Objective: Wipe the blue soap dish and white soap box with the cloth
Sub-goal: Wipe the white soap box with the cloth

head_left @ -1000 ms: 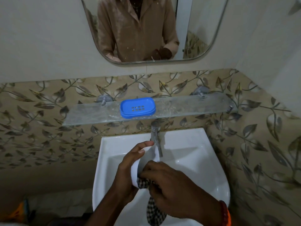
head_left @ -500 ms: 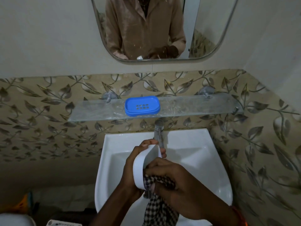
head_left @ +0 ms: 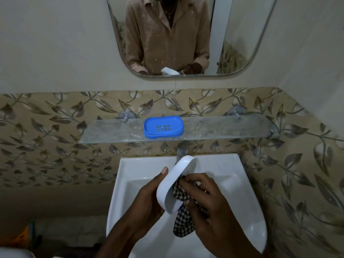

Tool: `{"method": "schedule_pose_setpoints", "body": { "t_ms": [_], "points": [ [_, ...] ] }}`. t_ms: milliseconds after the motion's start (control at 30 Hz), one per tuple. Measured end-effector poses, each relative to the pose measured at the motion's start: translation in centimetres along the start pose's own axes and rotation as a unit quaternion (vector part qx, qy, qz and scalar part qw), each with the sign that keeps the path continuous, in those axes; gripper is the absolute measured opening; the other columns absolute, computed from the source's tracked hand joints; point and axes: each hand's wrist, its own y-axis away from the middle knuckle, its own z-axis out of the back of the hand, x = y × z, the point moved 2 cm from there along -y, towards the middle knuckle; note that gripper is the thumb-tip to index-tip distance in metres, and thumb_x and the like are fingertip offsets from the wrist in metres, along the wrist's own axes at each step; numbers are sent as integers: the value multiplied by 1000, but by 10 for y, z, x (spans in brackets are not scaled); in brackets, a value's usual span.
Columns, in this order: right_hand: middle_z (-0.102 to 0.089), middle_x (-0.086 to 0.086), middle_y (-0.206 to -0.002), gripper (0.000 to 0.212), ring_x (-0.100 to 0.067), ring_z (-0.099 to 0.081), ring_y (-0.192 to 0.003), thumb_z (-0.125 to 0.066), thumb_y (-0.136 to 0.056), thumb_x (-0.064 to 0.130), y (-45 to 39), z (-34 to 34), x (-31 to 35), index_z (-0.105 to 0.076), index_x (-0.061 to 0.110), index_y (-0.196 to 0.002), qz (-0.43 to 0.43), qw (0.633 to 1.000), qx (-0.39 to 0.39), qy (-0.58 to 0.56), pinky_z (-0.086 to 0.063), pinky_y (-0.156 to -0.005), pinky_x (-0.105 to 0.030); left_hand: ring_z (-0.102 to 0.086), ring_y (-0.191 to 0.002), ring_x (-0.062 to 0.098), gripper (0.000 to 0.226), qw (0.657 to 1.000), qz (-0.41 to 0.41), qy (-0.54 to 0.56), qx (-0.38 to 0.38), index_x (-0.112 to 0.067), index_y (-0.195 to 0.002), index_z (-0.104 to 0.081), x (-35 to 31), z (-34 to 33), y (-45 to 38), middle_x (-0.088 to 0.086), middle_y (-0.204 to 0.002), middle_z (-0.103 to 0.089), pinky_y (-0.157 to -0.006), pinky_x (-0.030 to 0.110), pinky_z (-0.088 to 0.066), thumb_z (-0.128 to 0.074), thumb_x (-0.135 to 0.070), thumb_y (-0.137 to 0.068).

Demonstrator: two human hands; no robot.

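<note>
My left hand grips the white soap box from behind, holding it tilted on edge over the sink. My right hand holds a black-and-white checked cloth bunched against the box's inner side; the cloth's tail hangs below the box. The blue soap dish with drain holes sits untouched on the glass shelf above the tap.
A white sink lies under both hands, its tap just behind the box. A mirror hangs above the shelf. Leaf-patterned tiled walls close in behind and on the right.
The view has tipped down a little. The box has swung up and tilted further, its far end now level with the tap, while my right hand keeps the cloth against its inside.
</note>
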Motion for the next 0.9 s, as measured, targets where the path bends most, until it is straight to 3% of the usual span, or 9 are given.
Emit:
{"method": "schedule_pose_setpoints", "body": {
  "t_ms": [67,167,300,433,533,600,667,800,900],
  "points": [
    [-48,19,-133,51,-10,-50,-123,-51,-94,12,2,-4,0,-53,37,-138,9,999,11,37,-50,-92,-18,-34,-150,31,70,999,-42,2,4,-2,-154,-38,4,-7,0,16,-156,-46,-125,41,-22,-41,-54,-106],
    [-50,18,-128,48,-6,-54,-118,-50,-92,12,2,-3,-4,-58,36,-133,-18,1000,0,1,-51,-90,-20,-49,-140,31,63,999,-38,-15,-10,-9,-143,-56,8,-12,-1,10,-141,-61,-123,50,-28,-60,-52,-98],
    [-58,14,-122,46,-1,-57,-114,-60,-94,0,3,20,-19,-61,34,-126,-74,987,-121,-69,-47,-92,-12,-73,-105,35,56,971,-145,-174,-73,-38,-133,-66,-7,-10,2,3,-126,-73,-87,52,-60,-74,-57,-82],
    [-49,10,-138,49,-9,-50,-126,-52,-89,8,-2,21,-9,-59,26,-134,-27,995,-90,11,-40,-100,-9,-65,-67,10,57,945,-147,-276,-93,-49,-129,-66,-7,-18,1,1,-105,-77,-51,24,-48,-54,-79,-82],
    [-46,9,-144,57,-18,-49,-125,-53,-83,6,0,12,3,-57,25,-136,16,993,-48,107,-42,-99,-8,-62,-52,2,55,972,-102,-186,-106,-46,-123,-71,-8,-27,-2,-4,-86,-79,-46,19,-43,-38,-76,-90],
    [-47,9,-144,53,-22,-56,-111,-50,-84,14,6,7,12,-57,28,-135,50,988,-26,143,-57,-85,-27,-77,-81,15,49,985,-54,-108,-121,-31,-123,-74,-11,-25,-3,9,-108,-80,-62,29,-59,-47,-61,-95],
    [-50,12,-144,45,-19,-56,-96,-49,-91,24,12,-2,23,-55,36,-134,93,980,9,175,-58,-68,-31,-75,-100,31,53,989,-1,-75,-128,-10,-121,-74,-9,-19,1,21,-113,-76,-81,39,-62,-55,-53,-95],
    [-54,14,-141,32,-15,-46,-84,-54,-99,32,16,-8,28,-58,34,-130,180,958,51,218,-50,-64,-23,-73,-75,24,54,993,67,16,-98,-9,-94,-81,-6,-16,8,11,-85,-75,-64,31,-58,-65,-60,-86],
    [-53,8,-142,55,-18,-45,-83,-63,-80,14,-1,9,12,-60,24,-134,141,962,41,229,-46,-61,-22,-75,-63,18,57,992,53,13,-114,-12,-78,-85,-2,-17,4,8,-71,-77,-53,22,-56,-54,-56,-94]
  ]
}}
